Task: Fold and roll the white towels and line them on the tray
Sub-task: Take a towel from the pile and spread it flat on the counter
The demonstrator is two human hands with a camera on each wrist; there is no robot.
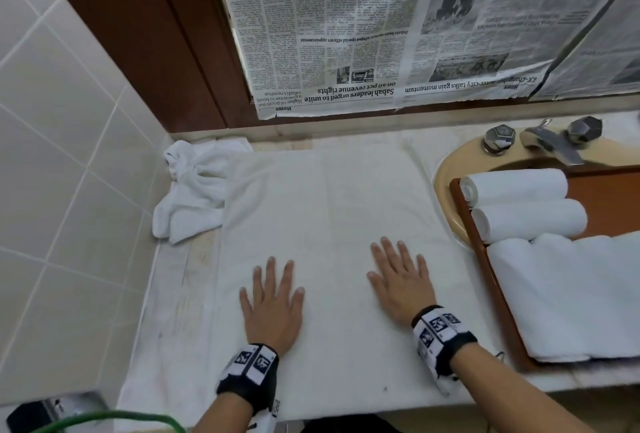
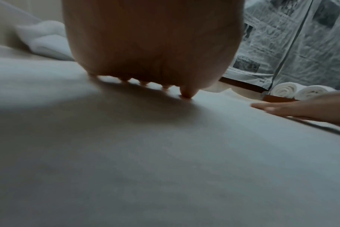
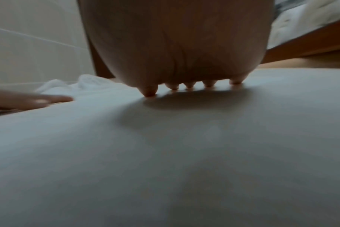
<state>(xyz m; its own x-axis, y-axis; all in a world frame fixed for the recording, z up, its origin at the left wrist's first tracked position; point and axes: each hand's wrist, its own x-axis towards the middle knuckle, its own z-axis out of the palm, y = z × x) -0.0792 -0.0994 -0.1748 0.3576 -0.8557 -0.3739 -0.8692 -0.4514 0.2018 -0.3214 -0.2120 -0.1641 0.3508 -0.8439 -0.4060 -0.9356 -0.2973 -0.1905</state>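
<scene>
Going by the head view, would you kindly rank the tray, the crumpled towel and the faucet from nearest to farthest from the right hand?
From the right hand:
1. Tray, just to its right, over the sink.
2. Faucet, farther back on the right.
3. Crumpled towel, in the far left corner.

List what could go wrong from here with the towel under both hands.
1. Both hands, left hand and right hand, press the near half of the flat towel; its far half could wrinkle when folded.
2. The crumpled towel touches its far left corner and might get caught in the fold.
3. A loose towel covers the near part of the tray, leaving little room beside the two rolls.
</scene>
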